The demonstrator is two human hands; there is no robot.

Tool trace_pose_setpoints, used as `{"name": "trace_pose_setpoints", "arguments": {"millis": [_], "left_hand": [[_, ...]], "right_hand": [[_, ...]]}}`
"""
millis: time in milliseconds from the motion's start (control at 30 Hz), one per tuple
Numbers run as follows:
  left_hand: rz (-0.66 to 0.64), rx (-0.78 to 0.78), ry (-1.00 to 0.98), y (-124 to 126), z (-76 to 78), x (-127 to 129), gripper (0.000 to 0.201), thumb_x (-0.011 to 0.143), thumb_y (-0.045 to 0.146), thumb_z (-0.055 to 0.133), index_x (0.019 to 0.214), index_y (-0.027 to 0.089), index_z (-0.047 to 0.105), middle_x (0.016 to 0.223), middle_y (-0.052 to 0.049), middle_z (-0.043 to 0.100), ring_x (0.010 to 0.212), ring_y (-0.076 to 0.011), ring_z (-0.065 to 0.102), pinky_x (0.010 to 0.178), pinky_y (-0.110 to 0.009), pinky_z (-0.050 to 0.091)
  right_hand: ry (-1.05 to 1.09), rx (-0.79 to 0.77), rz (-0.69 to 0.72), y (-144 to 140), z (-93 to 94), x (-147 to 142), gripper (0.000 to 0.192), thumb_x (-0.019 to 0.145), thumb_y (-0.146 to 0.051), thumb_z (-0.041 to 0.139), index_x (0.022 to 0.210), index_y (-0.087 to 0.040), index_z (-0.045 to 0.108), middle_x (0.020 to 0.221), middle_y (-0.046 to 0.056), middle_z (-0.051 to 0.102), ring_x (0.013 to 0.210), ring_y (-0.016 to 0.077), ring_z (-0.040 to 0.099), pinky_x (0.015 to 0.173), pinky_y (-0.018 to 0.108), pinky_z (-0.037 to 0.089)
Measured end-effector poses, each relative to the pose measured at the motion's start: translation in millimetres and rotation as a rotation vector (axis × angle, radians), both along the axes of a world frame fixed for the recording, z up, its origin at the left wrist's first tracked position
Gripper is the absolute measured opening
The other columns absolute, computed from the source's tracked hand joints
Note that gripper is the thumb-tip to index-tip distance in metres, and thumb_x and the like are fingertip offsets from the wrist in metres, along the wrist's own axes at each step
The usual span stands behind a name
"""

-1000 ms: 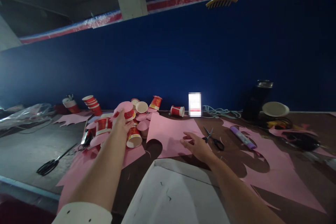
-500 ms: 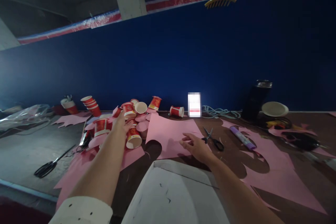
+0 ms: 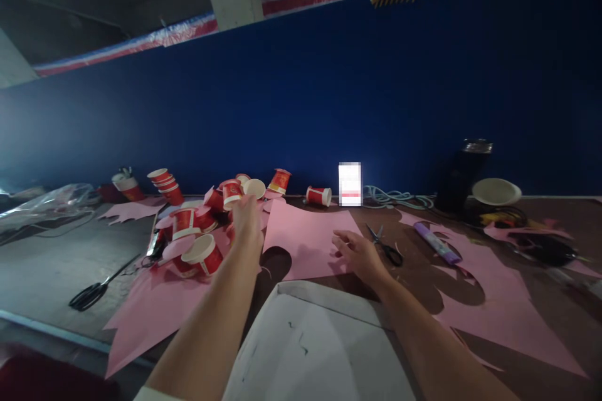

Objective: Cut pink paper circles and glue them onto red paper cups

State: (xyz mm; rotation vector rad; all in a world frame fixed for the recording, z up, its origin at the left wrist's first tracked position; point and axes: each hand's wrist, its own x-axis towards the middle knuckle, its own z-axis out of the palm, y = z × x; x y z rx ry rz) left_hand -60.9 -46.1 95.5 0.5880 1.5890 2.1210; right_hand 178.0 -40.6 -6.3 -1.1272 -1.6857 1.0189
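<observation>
My left hand (image 3: 247, 218) is over the right side of a heap of red paper cups (image 3: 185, 222), close to a tilted red cup (image 3: 232, 193). Its fingers are partly hidden, and I cannot tell whether they grip anything. In front of that arm a wide-mouthed paper cup (image 3: 205, 255) leans with its opening up. Pink paper discs lie among the cups. My right hand (image 3: 360, 255) rests at the right part of a pink paper sheet (image 3: 305, 238), fingers slightly bent and apart, holding nothing. Beside it on the right lie black scissors (image 3: 385, 247).
Pink offcuts (image 3: 498, 301) and a purple tube (image 3: 437, 243) lie on the right. Behind are a lit phone (image 3: 350, 185), a white cable (image 3: 395, 198) and a dark flask (image 3: 463, 175). More scissors (image 3: 96, 291) and a cup stack (image 3: 165, 187) are on the left.
My left hand has moved to the right across the cups, and the leaning cup in front of that arm now shows. My right hand has stayed at the pink sheet, shifting slightly right in view.
</observation>
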Motion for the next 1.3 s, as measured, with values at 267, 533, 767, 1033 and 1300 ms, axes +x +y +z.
{"name": "trace_pose_setpoints", "arguments": {"millis": [267, 533, 767, 1033, 1300], "left_hand": [[-0.166, 0.113, -0.018, -12, 15.9, 48, 0.028, 0.067, 0.019, 0.061, 0.095, 0.019, 0.060, 0.082, 0.000, 0.057, 0.070, -0.0091, 0.055, 0.061, -0.020, 0.044], [-0.298, -0.013, 0.186, -14, -37.1, 118, 0.032, 0.071, 0.019, 0.059, 0.103, 0.021, 0.059, 0.101, -0.005, 0.059, 0.083, -0.0150, 0.057, 0.071, -0.027, 0.047], [-0.265, 0.034, 0.539, -4, -95.0, 159, 0.034, 0.070, 0.010, 0.058, 0.102, 0.021, 0.057, 0.104, -0.008, 0.054, 0.081, -0.0166, 0.054, 0.076, -0.030, 0.047], [-0.456, -0.042, 0.972, 2, -118.1, 155, 0.025, 0.084, 0.020, 0.047, 0.108, 0.016, 0.055, 0.104, -0.010, 0.054, 0.082, -0.0174, 0.055, 0.077, -0.035, 0.050], [-0.523, -0.176, 1.015, 6, -122.7, 162, 0.029, 0.079, 0.016, 0.048, 0.107, 0.015, 0.058, 0.104, -0.009, 0.053, 0.068, -0.0130, 0.055, 0.075, -0.032, 0.049]], "right_hand": [[0.078, 0.021, -0.170, 0, 7.9, 5, 0.034, 0.083, -0.042, 0.049, 0.100, -0.019, 0.067, 0.084, 0.004, 0.069, 0.056, 0.0130, 0.062, 0.053, 0.025, 0.050], [0.198, -0.010, -0.276, 7, 4.5, 7, 0.030, 0.080, -0.033, 0.047, 0.093, -0.017, 0.068, 0.075, 0.002, 0.067, 0.049, 0.0098, 0.056, 0.047, 0.021, 0.045], [0.169, 0.048, -0.281, 13, -3.2, 11, 0.030, 0.084, -0.035, 0.048, 0.097, -0.018, 0.068, 0.076, 0.003, 0.070, 0.053, 0.0114, 0.060, 0.054, 0.023, 0.047], [0.152, 0.128, -0.397, 17, -8.8, 13, 0.024, 0.080, -0.028, 0.050, 0.092, -0.021, 0.070, 0.085, 0.003, 0.071, 0.077, 0.0164, 0.065, 0.073, 0.027, 0.049], [0.996, -0.160, -0.815, 58, 34.8, 63, 0.011, 0.074, -0.018, 0.054, 0.085, -0.020, 0.056, 0.066, -0.005, 0.060, 0.048, 0.0066, 0.053, 0.039, 0.016, 0.036]]}}
